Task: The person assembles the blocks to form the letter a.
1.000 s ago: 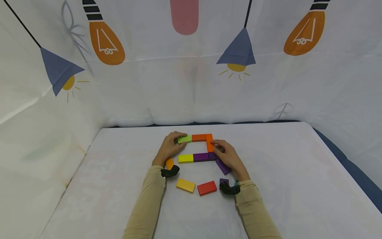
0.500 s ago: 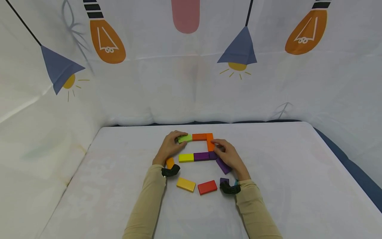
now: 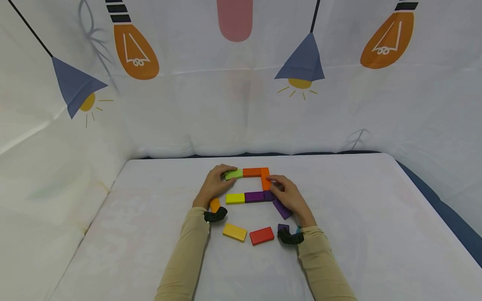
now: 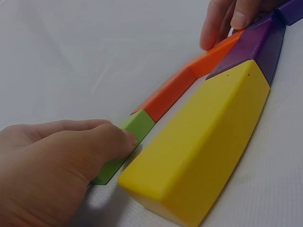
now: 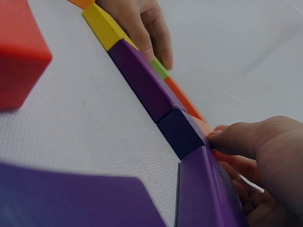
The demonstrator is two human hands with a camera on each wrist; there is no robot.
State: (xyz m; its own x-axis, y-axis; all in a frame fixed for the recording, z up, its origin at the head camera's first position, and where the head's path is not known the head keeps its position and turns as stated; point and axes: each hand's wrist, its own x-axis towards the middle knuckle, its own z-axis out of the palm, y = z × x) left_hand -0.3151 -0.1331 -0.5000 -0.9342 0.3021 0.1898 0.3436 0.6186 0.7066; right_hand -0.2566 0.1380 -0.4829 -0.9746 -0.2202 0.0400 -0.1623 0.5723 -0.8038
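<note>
My left hand (image 3: 211,186) pinches a light green block (image 3: 234,173) between thumb and fingers, its end against an orange-red block (image 3: 251,172). An orange block (image 3: 265,179) runs towards me from the far end of that one. At its right side my right hand (image 3: 291,198) holds it with bent fingers and thumb, the thumb (image 5: 227,139) close to a short dark purple block (image 5: 182,132). Left of the short block, a purple block (image 3: 254,197) and a yellow block (image 4: 189,151) form a row. Another purple block (image 3: 282,209) slants off below the right hand.
Nearer me on the white table (image 3: 132,251) lie an amber block (image 3: 234,232) and a red block (image 3: 262,236). A light orange block (image 3: 214,205) shows beside the left wrist. A small purple block (image 3: 283,227) and a teal piece (image 3: 298,229) are partly hidden by the right wrist camera.
The view shifts very slightly. Both hands stay at the same blocks, and no block visibly moves.
</note>
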